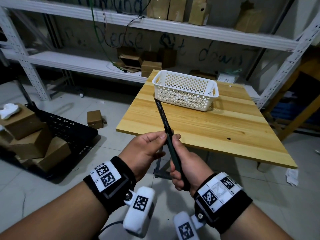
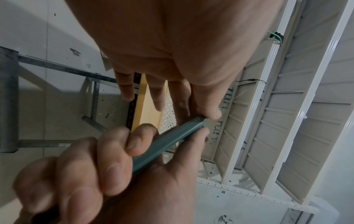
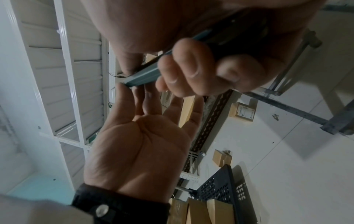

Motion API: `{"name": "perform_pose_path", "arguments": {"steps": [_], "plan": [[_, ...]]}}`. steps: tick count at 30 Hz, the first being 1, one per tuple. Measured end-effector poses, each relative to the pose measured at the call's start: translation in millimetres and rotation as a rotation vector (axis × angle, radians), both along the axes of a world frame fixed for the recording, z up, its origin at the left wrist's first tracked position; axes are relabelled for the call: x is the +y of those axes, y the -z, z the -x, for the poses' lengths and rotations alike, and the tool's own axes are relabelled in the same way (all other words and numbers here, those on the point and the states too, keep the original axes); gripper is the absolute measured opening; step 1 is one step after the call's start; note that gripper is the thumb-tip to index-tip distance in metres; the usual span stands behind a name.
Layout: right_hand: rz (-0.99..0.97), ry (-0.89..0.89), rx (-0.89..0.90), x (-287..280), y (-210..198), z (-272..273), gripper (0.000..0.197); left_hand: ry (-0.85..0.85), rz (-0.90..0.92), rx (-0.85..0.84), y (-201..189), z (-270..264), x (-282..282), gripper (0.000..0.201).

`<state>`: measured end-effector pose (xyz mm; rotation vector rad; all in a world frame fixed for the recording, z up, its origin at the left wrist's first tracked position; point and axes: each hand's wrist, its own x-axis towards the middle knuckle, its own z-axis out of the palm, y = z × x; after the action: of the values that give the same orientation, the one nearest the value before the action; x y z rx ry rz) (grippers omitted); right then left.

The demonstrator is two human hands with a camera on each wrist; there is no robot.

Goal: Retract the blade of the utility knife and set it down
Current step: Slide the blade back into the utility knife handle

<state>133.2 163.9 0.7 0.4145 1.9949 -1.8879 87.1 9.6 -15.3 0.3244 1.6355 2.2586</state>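
The right hand [image 1: 183,163] is wrapped around the green handle of the knife [image 1: 170,146] low in the centre of the head view, fingers curled under it and the thumb lying up along the body toward the blade end. The left hand [image 1: 143,149] sits just beside it on the left, with the thumb tip touching the handle's front end; in the right wrist view its palm is flat and its other fingers are nearly straight, so it looks to be steadying the knife and is not clamped on it, holding nothing of its own. The dark blade [image 1: 160,110] is still fully out, pointing up and slightly left toward the basket [image 1: 186,90], which stands on the far part of the surface [image 1: 216,129] in the middle right of the frame. Judging by this, neither part of the task is done: the blade has yet to be slid back, and the knife is held in the air in front of the surface's near edge, not resting on anything. The slider itself is hidden by the thumbs, so I cannot tell whether either one is pressing it.
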Motion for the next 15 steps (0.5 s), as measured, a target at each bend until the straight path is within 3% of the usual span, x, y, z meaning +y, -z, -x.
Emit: {"name": "perform_pose_path", "arguments": {"steps": [15], "plan": [[0.071,-0.004,0.079,3.1,-6.2,-3.7,0.069,0.004,-0.094,-0.075,-4.5,-3.1,-0.4,0.032]]}}
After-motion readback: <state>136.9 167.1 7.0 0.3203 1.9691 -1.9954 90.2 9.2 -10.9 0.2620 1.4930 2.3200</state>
